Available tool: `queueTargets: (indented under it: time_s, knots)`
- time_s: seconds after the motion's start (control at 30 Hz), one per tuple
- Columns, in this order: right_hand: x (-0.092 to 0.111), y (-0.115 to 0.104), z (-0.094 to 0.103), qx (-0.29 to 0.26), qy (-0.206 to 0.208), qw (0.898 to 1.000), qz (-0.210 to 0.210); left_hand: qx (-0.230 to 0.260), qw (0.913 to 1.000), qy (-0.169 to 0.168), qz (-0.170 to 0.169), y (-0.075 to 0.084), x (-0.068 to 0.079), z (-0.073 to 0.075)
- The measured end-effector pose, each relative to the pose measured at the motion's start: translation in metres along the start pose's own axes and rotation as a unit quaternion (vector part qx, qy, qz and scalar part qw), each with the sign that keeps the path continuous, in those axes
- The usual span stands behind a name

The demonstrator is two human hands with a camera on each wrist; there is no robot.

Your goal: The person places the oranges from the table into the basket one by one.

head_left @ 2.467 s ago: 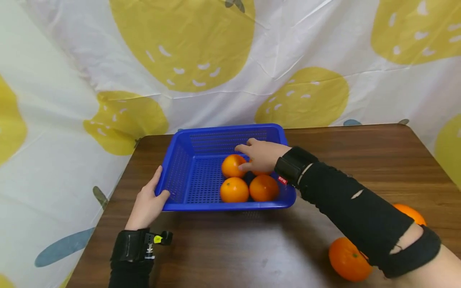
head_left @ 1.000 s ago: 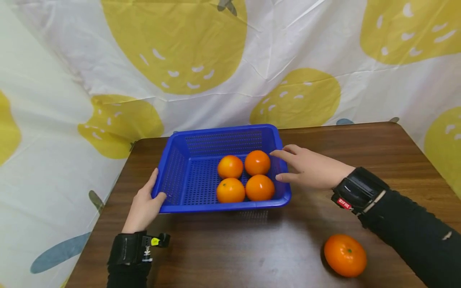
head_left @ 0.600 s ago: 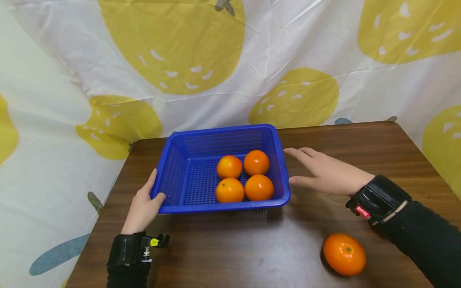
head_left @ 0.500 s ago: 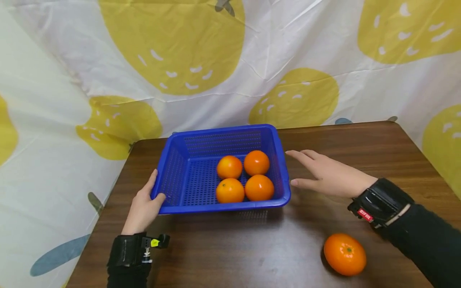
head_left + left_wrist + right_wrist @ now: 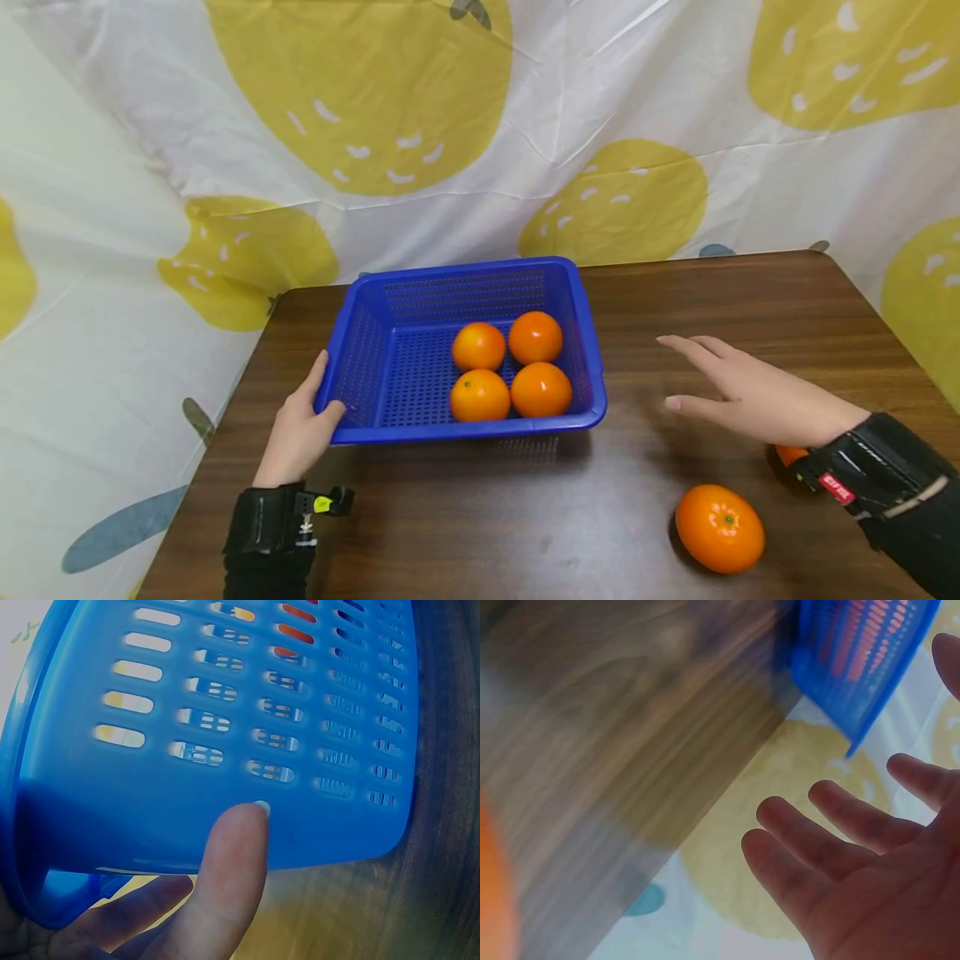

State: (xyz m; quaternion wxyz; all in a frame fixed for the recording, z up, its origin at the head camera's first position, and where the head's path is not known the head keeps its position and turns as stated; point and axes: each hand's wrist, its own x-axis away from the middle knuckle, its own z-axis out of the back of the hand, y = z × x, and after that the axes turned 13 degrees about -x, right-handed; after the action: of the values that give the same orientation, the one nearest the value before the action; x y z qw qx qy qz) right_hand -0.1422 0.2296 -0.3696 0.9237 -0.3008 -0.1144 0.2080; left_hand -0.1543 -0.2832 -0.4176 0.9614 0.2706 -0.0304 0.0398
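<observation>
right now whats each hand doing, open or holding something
Left hand: holding the basket.
Right hand: open, holding nothing.

Blue basket [image 5: 135, 817]: cut off by the left wrist view's top edge.
Farther loose orange [image 5: 791, 454]: right of the basket, mostly hidden behind the wrist strap [image 5: 892, 458].
Red tag [image 5: 836, 487]: right of the basket, lettering too small to read.
Left hand [image 5: 297, 433]: at the basket's left end, some fingers hidden from the head view.
</observation>
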Motion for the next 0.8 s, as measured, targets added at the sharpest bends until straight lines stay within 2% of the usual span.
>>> queueTargets:
  time_s: [0.23,0.8]
  knots:
    - [0.021,0.02,0.002,0.007,0.011,0.999,-0.033,0.002,1.0,-0.001,0.003,0.0,0.001,0.0]
    - [0.042,0.047,0.001,0.019,0.018,0.998,-0.061,0.005,1.0,-0.001,-0.001,0.0,0.001,0.0]
